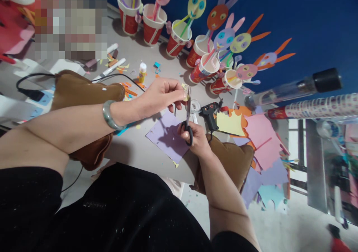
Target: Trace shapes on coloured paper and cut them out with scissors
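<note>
My right hand [195, 138] is closed around the black handles of a pair of scissors [188, 110], whose blades point up and away from me. At the blade tips, my left hand [165, 93] pinches a small piece of pale yellow paper [185, 91]; its exact shape is partly hidden by the fingers. A jade-coloured bangle [109, 115] circles the left wrist. Below both hands, a square of purple paper [167, 136] lies on the table, with a yellow scrap [175, 162] at its lower edge.
Several red paper cups [175, 44] with animal-faced paper figures line the back edge. A black glue gun [209, 115] stands right of the scissors. A glue stick [142, 72], markers [113, 68] and scraps lie left. Coloured sheets [264, 136] pile up at right; brown cushions [86, 89] lie beneath my forearms.
</note>
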Demonstrator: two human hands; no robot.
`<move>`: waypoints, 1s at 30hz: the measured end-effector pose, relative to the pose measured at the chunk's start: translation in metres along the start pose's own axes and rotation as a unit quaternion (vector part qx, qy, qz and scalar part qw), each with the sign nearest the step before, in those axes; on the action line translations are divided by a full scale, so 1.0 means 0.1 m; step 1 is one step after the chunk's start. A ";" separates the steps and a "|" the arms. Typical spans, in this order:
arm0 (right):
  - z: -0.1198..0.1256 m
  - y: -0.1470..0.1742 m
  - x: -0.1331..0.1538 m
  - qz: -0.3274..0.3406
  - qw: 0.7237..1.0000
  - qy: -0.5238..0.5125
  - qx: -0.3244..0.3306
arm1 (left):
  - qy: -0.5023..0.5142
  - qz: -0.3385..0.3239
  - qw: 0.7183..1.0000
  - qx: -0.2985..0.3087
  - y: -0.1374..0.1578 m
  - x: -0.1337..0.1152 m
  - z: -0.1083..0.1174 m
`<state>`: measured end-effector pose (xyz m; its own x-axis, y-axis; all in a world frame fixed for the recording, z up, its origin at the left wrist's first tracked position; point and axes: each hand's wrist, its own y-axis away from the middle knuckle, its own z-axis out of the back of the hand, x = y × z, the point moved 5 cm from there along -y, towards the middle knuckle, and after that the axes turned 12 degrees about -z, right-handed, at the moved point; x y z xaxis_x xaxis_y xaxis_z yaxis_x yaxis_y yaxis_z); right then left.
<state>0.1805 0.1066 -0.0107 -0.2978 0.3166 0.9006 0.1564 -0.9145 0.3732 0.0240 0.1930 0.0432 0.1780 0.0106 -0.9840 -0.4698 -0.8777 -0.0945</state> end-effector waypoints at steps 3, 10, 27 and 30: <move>0.00 0.00 0.00 0.005 1.000 0.001 -0.003 | 0.017 0.001 1.000 0.001 0.00 -0.01 -0.01; 0.00 0.00 0.00 -0.001 1.000 0.013 -0.003 | -0.013 -0.013 1.000 0.023 0.01 0.02 0.00; 0.00 -0.01 0.02 -0.004 1.000 0.023 0.000 | -0.037 0.000 0.999 0.040 0.01 0.01 -0.02; 0.00 0.00 0.02 -0.004 1.000 0.023 0.001 | -0.036 0.000 0.999 0.040 0.01 0.00 -0.02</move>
<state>0.1797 0.1074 -0.0094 -0.3422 0.3124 0.8862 0.1549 -0.9115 0.3812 0.0252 0.1909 0.0434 0.1170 0.0479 -0.9920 -0.5372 -0.8371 -0.1037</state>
